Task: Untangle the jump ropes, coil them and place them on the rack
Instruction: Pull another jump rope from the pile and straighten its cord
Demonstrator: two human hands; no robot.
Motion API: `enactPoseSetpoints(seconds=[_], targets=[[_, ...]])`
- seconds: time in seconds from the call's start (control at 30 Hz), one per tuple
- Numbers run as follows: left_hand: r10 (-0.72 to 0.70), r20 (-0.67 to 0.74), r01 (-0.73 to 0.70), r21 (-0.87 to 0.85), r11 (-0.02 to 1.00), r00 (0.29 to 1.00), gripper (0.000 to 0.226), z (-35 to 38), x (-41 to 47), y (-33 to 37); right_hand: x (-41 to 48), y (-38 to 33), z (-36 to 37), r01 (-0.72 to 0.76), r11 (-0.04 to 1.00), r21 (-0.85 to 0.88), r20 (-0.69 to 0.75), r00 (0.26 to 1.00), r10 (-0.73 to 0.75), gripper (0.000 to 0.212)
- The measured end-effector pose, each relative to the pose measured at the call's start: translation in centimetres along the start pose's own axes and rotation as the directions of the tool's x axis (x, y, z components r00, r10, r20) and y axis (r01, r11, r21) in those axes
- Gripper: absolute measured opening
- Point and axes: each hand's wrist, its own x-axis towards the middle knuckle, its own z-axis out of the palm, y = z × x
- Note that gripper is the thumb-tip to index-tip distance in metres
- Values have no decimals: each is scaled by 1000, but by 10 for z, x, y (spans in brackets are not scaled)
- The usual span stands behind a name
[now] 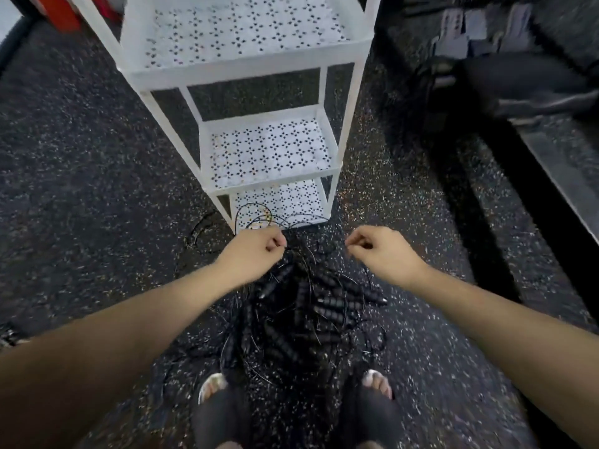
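"Is the light any good?"

"Soft and rather dim. The white rack (246,69) is the brightest thing, with no harsh glare. Shadow pools under its shelves and along the right side."

"Sharp?"

"No. It's smeared throughout, worst in the top right corner. The wide lens bends the rack's posts and stretches the forearms (146,319) at the edges. The black jump ropes (311,306) almost sink into the dark speckled floor (81,189) — only the flecks glint."

The rack (240,71) is running off the top edge. Dark equipment (518,85) at the upper right is blurring beyond recognition. The left hand (256,251) is hiding part of the jump ropes (327,311). Whether it or the right hand (382,251) is pinching a cord is proving too fine to tell.
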Motion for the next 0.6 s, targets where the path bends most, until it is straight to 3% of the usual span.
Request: enactPoseSetpoints(seconds=[0.1,0.23,0.43,0.6], targets=[[36,105,-43,59,997,994,10,42,20,-12,17,50,33,-118,990,-78,33,992,121,13],[70,211,-90,88,992,975,9,94,46,-21,34,110,68,-238,943,-231,53,965,256,29],[95,217,-114,77,990,972,14,155,78,-9,46,177,105,-312,893,-325,66,934,350,8],[127,219,-145,66,987,967,17,198,104,4,51,220,133,-264,861,-435,124,929,347,47]])
